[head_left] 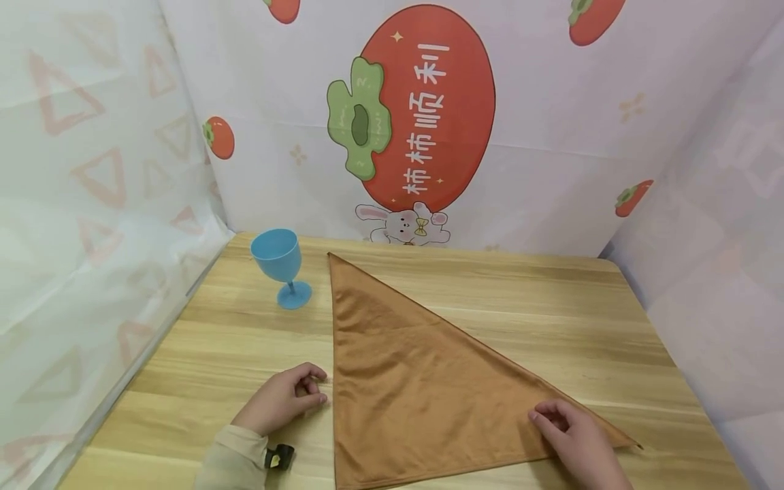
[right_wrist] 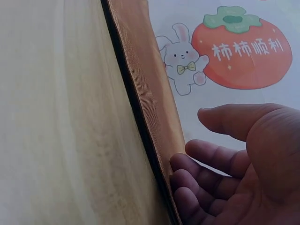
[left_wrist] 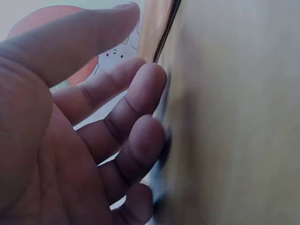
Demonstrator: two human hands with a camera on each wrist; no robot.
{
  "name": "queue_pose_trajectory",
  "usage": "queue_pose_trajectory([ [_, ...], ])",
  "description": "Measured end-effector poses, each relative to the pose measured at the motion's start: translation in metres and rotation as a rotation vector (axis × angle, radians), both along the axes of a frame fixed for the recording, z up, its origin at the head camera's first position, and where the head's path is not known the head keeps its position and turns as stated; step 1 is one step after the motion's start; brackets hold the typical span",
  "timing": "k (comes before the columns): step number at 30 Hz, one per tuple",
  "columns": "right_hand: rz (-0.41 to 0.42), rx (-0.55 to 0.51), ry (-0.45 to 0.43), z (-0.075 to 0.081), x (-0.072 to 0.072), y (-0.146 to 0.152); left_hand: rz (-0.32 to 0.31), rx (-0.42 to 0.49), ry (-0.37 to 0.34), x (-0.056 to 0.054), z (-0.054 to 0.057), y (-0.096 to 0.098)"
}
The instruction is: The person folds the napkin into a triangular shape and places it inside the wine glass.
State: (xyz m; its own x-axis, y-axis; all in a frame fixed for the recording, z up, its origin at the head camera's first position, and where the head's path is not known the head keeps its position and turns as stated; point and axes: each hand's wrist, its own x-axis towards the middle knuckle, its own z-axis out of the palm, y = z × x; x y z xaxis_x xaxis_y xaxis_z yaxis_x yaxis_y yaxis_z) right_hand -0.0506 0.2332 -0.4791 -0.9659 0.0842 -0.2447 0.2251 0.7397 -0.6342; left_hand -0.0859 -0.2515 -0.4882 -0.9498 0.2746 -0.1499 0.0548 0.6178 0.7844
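Observation:
A brown satiny cloth (head_left: 416, 367) lies on the table as a triangle, one point toward the back and another at the right. Just off its left edge, my left hand (head_left: 284, 396) rests with loosely bent fingers and nothing between them. In the left wrist view, the fingertips (left_wrist: 147, 89) sit right at the tabletop. My right hand (head_left: 572, 435) is over the cloth's right part near the front edge, thumb and fingers apart and holding nothing. In the right wrist view, the fingertips (right_wrist: 185, 178) meet the cloth's surface beside its hem.
A blue goblet (head_left: 282, 262) stands upright at the back left of the wooden table (head_left: 551, 299). White printed sheets (head_left: 551, 136) hang behind the table and along both sides. A small black device (head_left: 279, 456) is by the left wrist.

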Motion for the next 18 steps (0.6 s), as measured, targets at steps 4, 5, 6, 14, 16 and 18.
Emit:
queue_pose_trajectory([
  [4, 0.010, 0.018, 0.016, 0.001, -0.003, 0.004, 0.001, 0.014, 0.009, -0.007, 0.003, -0.001],
  [5, 0.015, 0.021, 0.030, 0.001, -0.004, 0.005, -0.002, 0.014, 0.017, -0.010, 0.003, -0.002],
  [6, 0.016, 0.020, 0.040, 0.001, -0.005, 0.006, -0.005, 0.013, 0.025, -0.012, 0.002, -0.002],
  [14, 0.028, 0.020, 0.068, 0.001, -0.019, 0.017, 0.005, 0.026, 0.078, -0.035, 0.003, 0.001],
  [16, 0.032, 0.016, 0.067, 0.001, -0.021, 0.020, 0.012, 0.044, 0.082, -0.041, 0.004, 0.003],
  [18, 0.031, 0.009, 0.070, 0.000, -0.024, 0.023, 0.020, 0.063, 0.084, -0.047, 0.005, 0.004],
])
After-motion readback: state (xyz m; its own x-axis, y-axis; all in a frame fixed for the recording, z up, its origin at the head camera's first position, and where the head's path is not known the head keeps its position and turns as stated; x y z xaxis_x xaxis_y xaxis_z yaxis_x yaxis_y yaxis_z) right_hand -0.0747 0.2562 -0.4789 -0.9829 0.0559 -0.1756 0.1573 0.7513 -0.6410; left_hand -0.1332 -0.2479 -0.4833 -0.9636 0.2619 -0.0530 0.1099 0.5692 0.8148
